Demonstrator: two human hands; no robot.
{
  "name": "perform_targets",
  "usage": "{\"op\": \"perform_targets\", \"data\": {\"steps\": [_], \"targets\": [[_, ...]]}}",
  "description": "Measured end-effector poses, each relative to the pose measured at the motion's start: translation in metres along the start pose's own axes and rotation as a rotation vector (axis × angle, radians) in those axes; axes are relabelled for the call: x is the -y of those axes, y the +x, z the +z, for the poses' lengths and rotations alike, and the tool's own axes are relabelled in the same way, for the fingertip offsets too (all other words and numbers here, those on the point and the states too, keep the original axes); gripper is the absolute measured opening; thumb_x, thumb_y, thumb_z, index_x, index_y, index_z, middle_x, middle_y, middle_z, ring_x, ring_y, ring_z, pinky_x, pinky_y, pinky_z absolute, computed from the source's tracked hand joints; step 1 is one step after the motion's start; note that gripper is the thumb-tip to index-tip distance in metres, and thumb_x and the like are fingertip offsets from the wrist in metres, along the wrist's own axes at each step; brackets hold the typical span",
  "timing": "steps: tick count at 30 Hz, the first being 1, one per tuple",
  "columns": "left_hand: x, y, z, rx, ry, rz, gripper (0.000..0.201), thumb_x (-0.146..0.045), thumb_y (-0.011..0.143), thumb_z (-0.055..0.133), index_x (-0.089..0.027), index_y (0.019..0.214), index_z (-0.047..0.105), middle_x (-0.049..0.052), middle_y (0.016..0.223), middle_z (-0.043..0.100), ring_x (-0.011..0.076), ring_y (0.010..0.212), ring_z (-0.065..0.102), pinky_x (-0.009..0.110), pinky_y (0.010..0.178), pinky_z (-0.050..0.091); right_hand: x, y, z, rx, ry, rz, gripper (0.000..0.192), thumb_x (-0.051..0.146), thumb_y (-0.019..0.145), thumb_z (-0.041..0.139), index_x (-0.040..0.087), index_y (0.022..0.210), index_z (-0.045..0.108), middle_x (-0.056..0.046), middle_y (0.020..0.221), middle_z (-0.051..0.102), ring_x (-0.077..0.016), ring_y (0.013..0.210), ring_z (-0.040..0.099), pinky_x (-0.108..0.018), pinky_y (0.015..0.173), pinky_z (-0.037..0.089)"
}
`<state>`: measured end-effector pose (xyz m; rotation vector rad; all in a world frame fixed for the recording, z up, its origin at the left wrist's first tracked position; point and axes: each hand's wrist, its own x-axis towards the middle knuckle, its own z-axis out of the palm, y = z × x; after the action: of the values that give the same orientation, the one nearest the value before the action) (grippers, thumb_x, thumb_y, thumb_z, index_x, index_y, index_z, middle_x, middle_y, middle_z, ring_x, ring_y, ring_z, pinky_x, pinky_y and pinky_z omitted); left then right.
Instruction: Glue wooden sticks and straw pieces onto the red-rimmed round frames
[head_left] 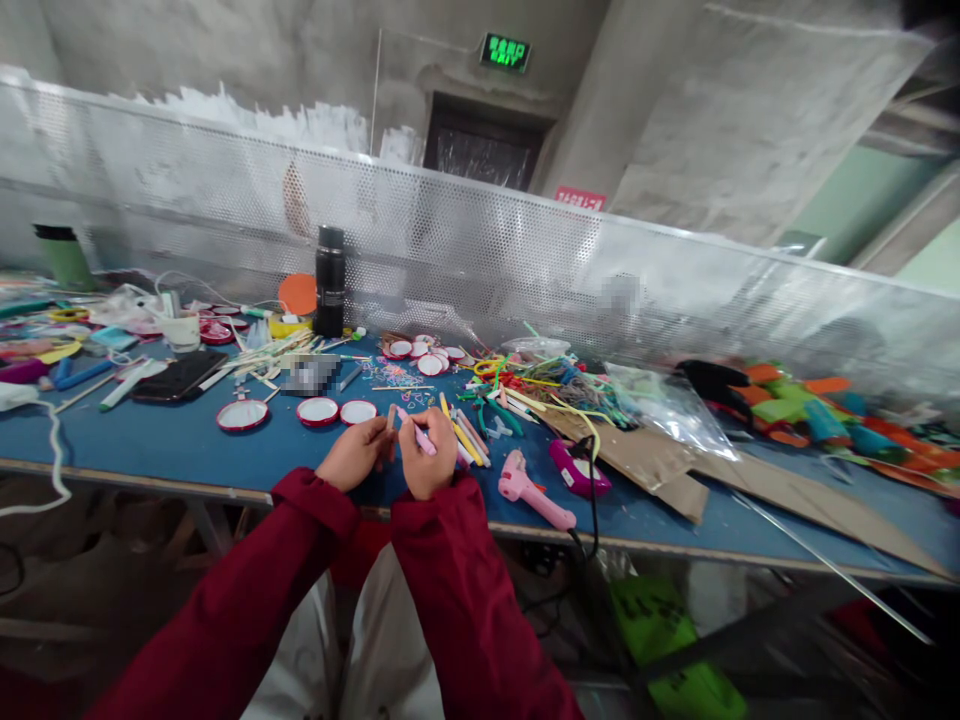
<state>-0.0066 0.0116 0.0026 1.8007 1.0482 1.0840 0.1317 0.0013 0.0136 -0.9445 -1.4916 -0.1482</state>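
Above the front of the blue table (pixel 172 430), my two hands are close together. My right hand (pixel 431 465) is closed around a pink marker (pixel 424 441), its tip pointing toward my left hand. My left hand (pixel 351 455) is pinched, with a small thin piece at its fingertips that I cannot make out. Several markers (pixel 471 440) in yellow, pink and brown lie just right of my right hand. Left of my hands are round white discs with red rims, the closest being one disc (pixel 358 411).
A pink glue gun (pixel 534 492) and a purple device (pixel 579 468) with a black cord lie at right. Cardboard (pixel 637 455) and plastic film are beyond them. A black bottle (pixel 330 280) stands at the back; a phone (pixel 180 376) lies left. Colourful craft bits crowd the back.
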Motion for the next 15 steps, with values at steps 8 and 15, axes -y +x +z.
{"op": "perform_targets", "data": {"steps": [8, 15], "targets": [[0.0032, 0.0009, -0.0001, 0.0, -0.009, 0.003, 0.029, -0.042, 0.093, 0.046, -0.019, 0.078, 0.054, -0.001, 0.065, 0.059, 0.0109, 0.049, 0.049, 0.024, 0.049, 0.037, 0.0006, -0.0005, 0.0, 0.002, 0.005, -0.003, 0.017, 0.026, 0.089, 0.055, 0.022, 0.073, 0.053, -0.002, 0.068, 0.059, -0.0177, 0.069, 0.057, -0.032, 0.066, 0.043], [0.0037, 0.0008, -0.0003, -0.007, -0.001, 0.007, 0.032, -0.044, 0.093, 0.046, -0.019, 0.076, 0.055, -0.001, 0.063, 0.058, 0.011, 0.048, 0.048, 0.024, 0.049, 0.036, 0.0001, -0.0009, 0.0003, 0.004, -0.003, -0.01, 0.016, 0.025, 0.089, 0.056, 0.022, 0.073, 0.054, -0.002, 0.068, 0.059, -0.0182, 0.069, 0.057, -0.032, 0.067, 0.043]]}}
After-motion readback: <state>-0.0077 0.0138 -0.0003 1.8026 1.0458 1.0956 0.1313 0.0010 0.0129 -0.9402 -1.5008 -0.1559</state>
